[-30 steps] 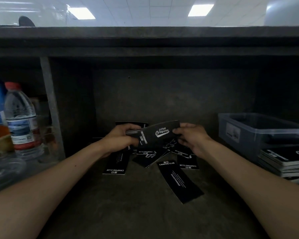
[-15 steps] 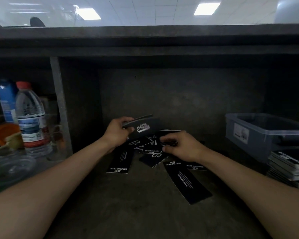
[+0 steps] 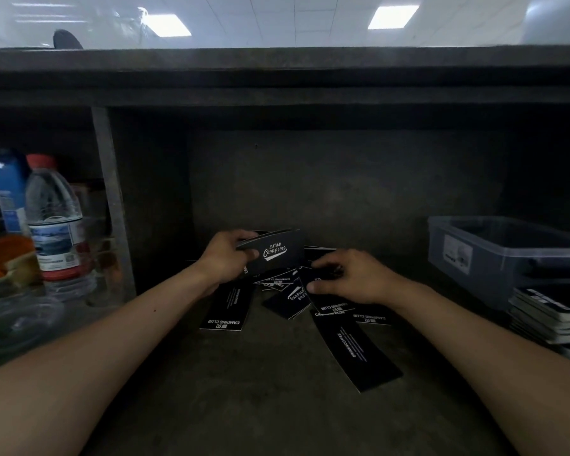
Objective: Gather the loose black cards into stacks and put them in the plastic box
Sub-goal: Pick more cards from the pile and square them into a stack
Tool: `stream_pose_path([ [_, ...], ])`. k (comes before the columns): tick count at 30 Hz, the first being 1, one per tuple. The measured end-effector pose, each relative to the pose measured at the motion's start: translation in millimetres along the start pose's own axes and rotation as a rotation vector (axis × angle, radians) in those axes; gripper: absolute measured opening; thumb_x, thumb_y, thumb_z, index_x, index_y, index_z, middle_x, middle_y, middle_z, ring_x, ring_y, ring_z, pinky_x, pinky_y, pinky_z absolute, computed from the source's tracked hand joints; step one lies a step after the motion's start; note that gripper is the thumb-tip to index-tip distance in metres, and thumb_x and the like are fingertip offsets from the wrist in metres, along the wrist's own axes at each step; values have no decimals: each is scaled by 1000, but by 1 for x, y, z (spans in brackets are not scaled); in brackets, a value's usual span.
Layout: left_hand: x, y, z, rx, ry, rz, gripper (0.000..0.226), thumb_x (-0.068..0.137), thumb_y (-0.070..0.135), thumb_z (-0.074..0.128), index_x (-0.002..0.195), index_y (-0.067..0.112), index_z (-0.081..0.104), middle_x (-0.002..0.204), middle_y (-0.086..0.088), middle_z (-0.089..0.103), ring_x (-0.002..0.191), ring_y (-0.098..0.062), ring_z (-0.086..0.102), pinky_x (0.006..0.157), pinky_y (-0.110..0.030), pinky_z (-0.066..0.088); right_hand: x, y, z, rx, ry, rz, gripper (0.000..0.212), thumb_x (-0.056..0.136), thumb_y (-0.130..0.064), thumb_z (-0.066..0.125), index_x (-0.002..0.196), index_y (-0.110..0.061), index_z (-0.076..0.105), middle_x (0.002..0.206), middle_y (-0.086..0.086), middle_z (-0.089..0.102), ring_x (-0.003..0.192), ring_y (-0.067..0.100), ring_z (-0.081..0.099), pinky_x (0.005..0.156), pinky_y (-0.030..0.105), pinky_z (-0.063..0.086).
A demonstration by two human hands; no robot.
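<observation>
Several loose black cards [image 3: 226, 309] with white "Camping Club" print lie scattered on the dark shelf floor. My left hand [image 3: 226, 258] grips a small stack of cards [image 3: 273, 253], held upright above the pile. My right hand [image 3: 346, 274] is down on the pile, its fingers and thumb curled around one card [image 3: 323, 279] there. One long card [image 3: 356, 353] lies apart, nearer to me. The clear plastic box [image 3: 494, 255] stands at the right; I cannot tell what is inside it.
A pile of black cards [image 3: 550, 315] sits in front of the box at the right edge. Left of an upright divider [image 3: 112, 205] stand a water bottle [image 3: 55, 222], a blue carton [image 3: 7, 192] and an orange bowl [image 3: 5, 253]. A low shelf board hangs overhead.
My right hand let go of the held stack and dropped to the loose cards on the shelf. My left hand keeps the stack, now more upright.
</observation>
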State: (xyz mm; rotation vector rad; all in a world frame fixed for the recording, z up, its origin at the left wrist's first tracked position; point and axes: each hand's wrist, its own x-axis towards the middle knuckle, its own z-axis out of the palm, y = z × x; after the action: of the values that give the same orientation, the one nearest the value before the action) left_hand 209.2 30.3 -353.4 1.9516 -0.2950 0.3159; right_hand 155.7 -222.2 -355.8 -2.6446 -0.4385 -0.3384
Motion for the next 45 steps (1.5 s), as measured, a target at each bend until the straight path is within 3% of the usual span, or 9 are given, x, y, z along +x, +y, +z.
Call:
stream_pose_path([
  [3,-1,0,0,20,-56,-38,32,91,2,66,119,18,65,107,-6,71,96,-20,69,84,-31,57,2,3,7,14,-127,24,68,84,-54,70,142,-25,53,149,-4,48,135,11,44,107,20,32],
  [7,-2,4,-3,18,-97,-72,36,88,-3,63,112,24,67,95,1,72,81,-10,69,64,-18,54,4,9,7,31,-136,106,89,75,-65,72,150,-31,38,157,-3,36,142,15,37,115,27,30],
  [13,-8,10,2,-43,-105,-43,42,85,-9,57,113,20,69,94,0,73,80,-9,68,64,-15,55,7,10,3,75,-97,170,104,55,-71,79,145,-31,45,139,-2,55,127,15,52,110,35,41],
  [19,-8,10,0,-56,-133,-51,42,85,-9,58,109,23,70,91,1,75,74,-8,70,58,-16,55,12,14,-17,544,204,389,20,83,-10,76,101,-17,74,112,6,72,89,13,64,79,26,52],
  [28,-8,12,3,-90,-131,-81,28,87,7,58,96,27,76,90,5,78,79,-5,73,69,-17,54,16,-5,-15,1399,413,474,21,99,1,51,99,-17,62,96,4,66,89,20,65,73,35,52],
  [34,-19,17,4,-28,-219,-2,34,77,53,75,104,33,74,98,10,76,92,-6,72,80,-23,51,15,-5,12,823,407,427,14,92,-11,67,105,-15,63,88,1,66,83,15,62,68,25,45],
  [37,-22,15,11,83,-225,96,47,78,17,83,120,27,64,108,9,70,101,-5,67,91,-23,54,11,-9,18,567,336,350,24,81,-16,80,94,-17,60,84,0,67,88,20,66,77,27,50],
  [41,-22,17,16,55,-241,174,51,84,-9,70,128,15,60,116,-2,68,105,-10,65,93,-21,53,7,-18,14,344,305,228,89,75,-22,85,149,-19,36,140,4,53,129,22,51,110,34,40],
  [45,-22,17,20,107,-298,125,57,82,-9,68,132,16,56,118,-4,67,103,-11,66,87,-19,55,6,-26,17,138,142,87,59,97,-18,58,152,-16,37,156,9,35,142,22,36,111,18,21],
])
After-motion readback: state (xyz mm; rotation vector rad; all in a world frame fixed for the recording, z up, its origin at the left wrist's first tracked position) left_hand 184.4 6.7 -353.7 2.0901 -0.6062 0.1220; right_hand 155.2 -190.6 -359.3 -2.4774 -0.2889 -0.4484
